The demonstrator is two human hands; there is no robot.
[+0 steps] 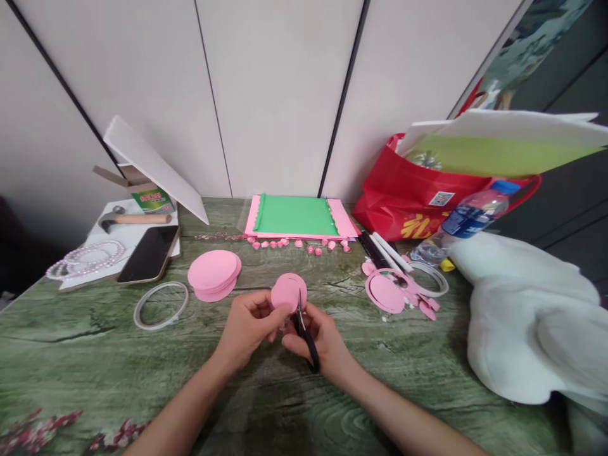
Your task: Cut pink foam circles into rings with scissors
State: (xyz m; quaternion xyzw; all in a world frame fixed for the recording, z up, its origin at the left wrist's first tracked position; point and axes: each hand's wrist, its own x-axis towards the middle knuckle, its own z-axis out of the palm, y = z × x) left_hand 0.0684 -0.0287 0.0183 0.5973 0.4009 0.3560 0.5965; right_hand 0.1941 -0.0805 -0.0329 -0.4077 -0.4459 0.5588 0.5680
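Note:
Between my fingers is a pink paper circle (pixel 285 291), its left lower edge pinched by my left hand (pixel 254 323). My right hand (pixel 319 335) is closed around black-handled scissors (pixel 308 342), whose blades lie at the right side of the circle, pointing away from me. A narrow cut line shows near the circle's upper edge. To the left lies a stack of larger pink paper circles (pixel 213 272). Pink paper scraps and rings (pixel 387 291) are on the right. A row of small rolled pink paper roses (pixel 299 243) runs behind my hands.
Green and pink paper sheets (pixel 297 215) lie at the back. Tape rolls (pixel 161 306), a phone (pixel 149 253), a hammer (pixel 135 218) and pearl strings (pixel 90 259) are leftward. Rightward stand a red bag (pixel 394 190), a bottle (pixel 475 218) and a white plush object (pixel 532 316).

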